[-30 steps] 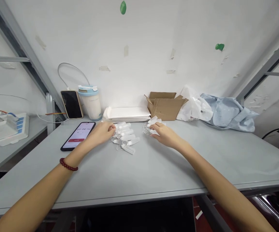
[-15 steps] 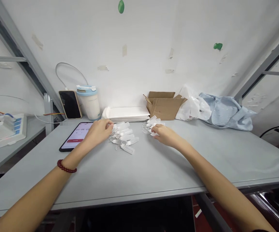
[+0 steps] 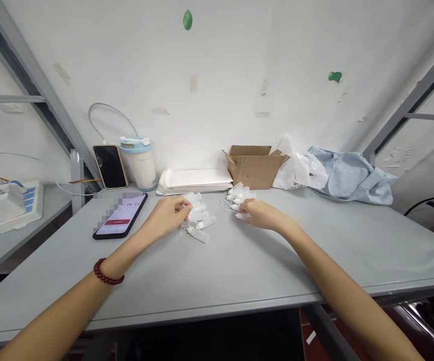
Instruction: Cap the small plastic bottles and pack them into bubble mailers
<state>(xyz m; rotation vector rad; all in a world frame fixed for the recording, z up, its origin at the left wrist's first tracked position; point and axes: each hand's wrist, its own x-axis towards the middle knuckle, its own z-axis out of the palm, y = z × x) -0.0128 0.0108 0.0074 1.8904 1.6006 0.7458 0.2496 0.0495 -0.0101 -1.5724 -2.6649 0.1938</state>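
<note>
Vials [image 3: 203, 223] small, cylindrical, translucent plastic; left hand [image 3: 169, 215], right hand [image 3: 262, 214] touching.

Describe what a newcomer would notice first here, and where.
Two bare hands reach to the middle of the grey table: the left hand at a heap of small clear bottles, the right hand at a second heap of white pieces. A lit phone lies left of them, and an open cardboard box stands by the wall behind.

From my screen I saw both forearms [image 3: 70, 306] bare; a dark red beaded bracelet [image 3: 107, 272] circled the wrist just behind the left hand [image 3: 168, 216].
</note>
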